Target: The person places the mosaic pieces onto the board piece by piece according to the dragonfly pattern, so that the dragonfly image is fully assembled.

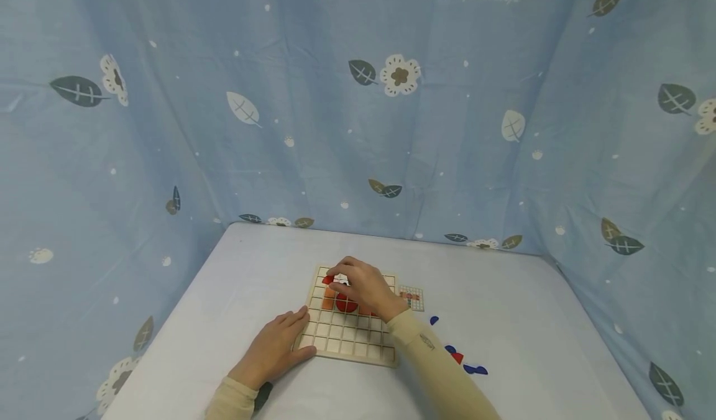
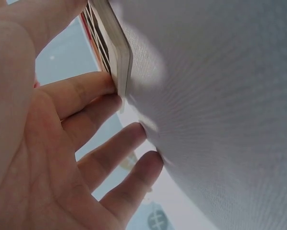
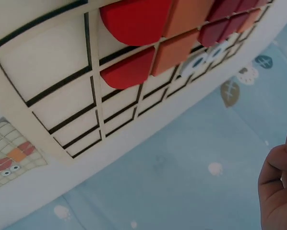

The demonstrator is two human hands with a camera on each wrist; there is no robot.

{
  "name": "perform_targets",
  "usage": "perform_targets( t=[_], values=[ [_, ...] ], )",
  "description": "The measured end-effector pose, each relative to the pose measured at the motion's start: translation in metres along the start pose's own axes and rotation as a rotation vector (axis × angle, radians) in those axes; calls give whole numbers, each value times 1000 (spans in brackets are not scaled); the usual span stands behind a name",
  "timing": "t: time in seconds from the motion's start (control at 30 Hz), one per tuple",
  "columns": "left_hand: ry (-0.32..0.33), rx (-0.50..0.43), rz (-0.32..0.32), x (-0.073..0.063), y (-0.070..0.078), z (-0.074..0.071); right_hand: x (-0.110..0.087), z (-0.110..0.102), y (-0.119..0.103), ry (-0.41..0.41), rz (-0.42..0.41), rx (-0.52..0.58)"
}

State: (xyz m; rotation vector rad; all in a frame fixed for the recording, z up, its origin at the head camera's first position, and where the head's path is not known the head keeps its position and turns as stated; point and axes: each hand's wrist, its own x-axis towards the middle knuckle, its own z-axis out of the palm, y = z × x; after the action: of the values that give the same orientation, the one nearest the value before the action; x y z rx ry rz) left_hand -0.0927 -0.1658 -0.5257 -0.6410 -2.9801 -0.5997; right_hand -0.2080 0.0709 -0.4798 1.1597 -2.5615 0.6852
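Note:
My right hand (image 1: 366,284) is over the upper left of a pale wooden grid board (image 1: 348,346), its thumb and fingertips pinching a small red piece (image 1: 327,279). In the right wrist view only part of that hand (image 3: 280,184) shows at the right edge. My left hand (image 1: 276,347) touches the board's left side with nearly straight fingers, its thumb at the front left corner. On the board lie dark red tiles (image 1: 346,303), an orange tile (image 1: 329,299), bright red rounded tiles (image 3: 134,21) and white eye tiles (image 3: 197,63). My right hand and forearm hide part of the board.
A small card with a printed grid picture (image 1: 412,298) lies against the board's right side. Loose blue pieces (image 1: 434,320) and a red piece (image 1: 457,358) are scattered to the right of my forearm. Blue patterned curtain (image 1: 358,128) surrounds the white table (image 1: 531,320).

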Motion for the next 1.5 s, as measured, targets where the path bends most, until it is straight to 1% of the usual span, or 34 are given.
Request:
perform_targets(
  t=[0.2, 0.4, 0.57, 0.87, 1.13, 1.5],
  values=[
    [2, -8, 6, -1, -1, 0, 9, 11, 2, -112, 73, -7],
    [3, -10, 6, -1, -2, 0, 19, 21, 1, -182, 108, 7],
    [4, -13, 15, -1, -3, 1, 22, 31, 3, -235, 139, 11],
    [18, -13, 28, 0, -2, -2, 29, 39, 1, -288, 200, -12],
    [0, -17, 12, 0, -2, -1, 35, 47, -2, -323, 242, -79],
    [11, -16, 15, 0, -3, 1, 39, 50, -4, -352, 242, -133]
  ],
)
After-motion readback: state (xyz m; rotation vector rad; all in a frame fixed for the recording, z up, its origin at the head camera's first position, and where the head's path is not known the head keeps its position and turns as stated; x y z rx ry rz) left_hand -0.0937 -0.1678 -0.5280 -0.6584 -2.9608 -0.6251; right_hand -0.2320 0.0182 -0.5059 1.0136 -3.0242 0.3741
